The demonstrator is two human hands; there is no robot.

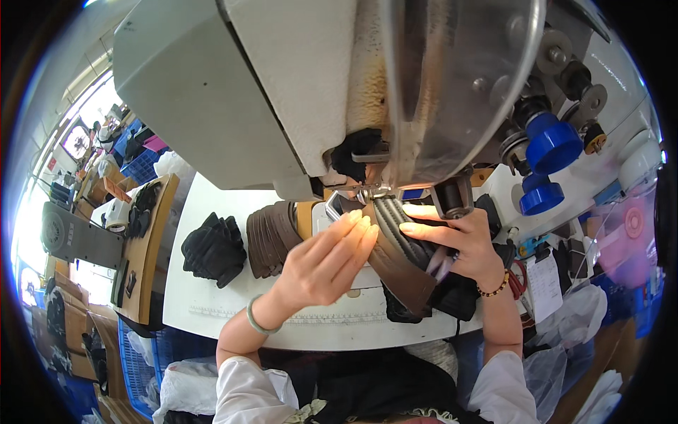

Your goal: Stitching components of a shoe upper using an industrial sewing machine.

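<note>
A dark ribbed leather piece (395,233) lies under the needle area of a large white sewing machine (233,92). My left hand (325,265) rests flat on the piece's left side, fingers together and extended toward the presser foot (371,191). My right hand (455,240) holds the piece from the right, thumb and fingers pressed on its ribbed top just below the machine head. A brown edge of the piece (402,272) hangs toward me.
A stack of brown leather pieces (272,237) and a pile of black pieces (212,247) lie on the white table (212,304) to the left. Blue knobs (551,145) stick out on the machine's right. Blue crates (141,166) and another workbench (145,247) stand further left.
</note>
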